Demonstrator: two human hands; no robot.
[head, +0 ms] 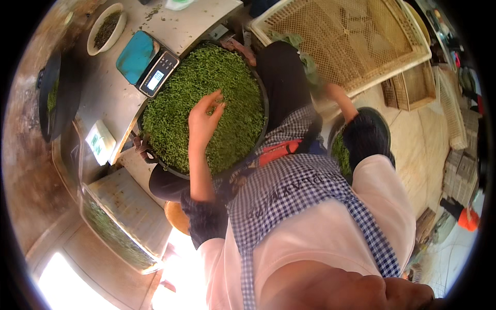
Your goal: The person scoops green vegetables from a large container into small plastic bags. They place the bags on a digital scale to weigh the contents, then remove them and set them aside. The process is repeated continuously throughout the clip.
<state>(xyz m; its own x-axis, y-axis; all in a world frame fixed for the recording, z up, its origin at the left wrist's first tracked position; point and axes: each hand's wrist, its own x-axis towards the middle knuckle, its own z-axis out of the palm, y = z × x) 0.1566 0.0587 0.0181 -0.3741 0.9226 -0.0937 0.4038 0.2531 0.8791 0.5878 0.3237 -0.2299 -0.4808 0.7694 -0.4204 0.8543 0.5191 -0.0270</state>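
Observation:
My left hand [206, 118] is over a large dark round tub [266, 112] heaped with small green sprigs or berries [236, 93]; its thumb and forefinger are apart, with nothing visible between them. To the right, my right hand [336, 93] is blurred at the edge of a pale plastic crate. It meets a thin, greenish clear plastic bag [310, 68], but its fingers do not show clearly. A digital scale [155, 79] with a teal platform [136, 54] stands on the table against the tub's rim. Its platform bears nothing.
The metal table [97, 91] holds a white bowl [123, 24] of dark bits and a printed packet [101, 142]. At upper right is the large mesh crate [387, 73]. A second dark tub [383, 118] with greens stands beside my right forearm. A polystyrene box [128, 205] lies at lower left.

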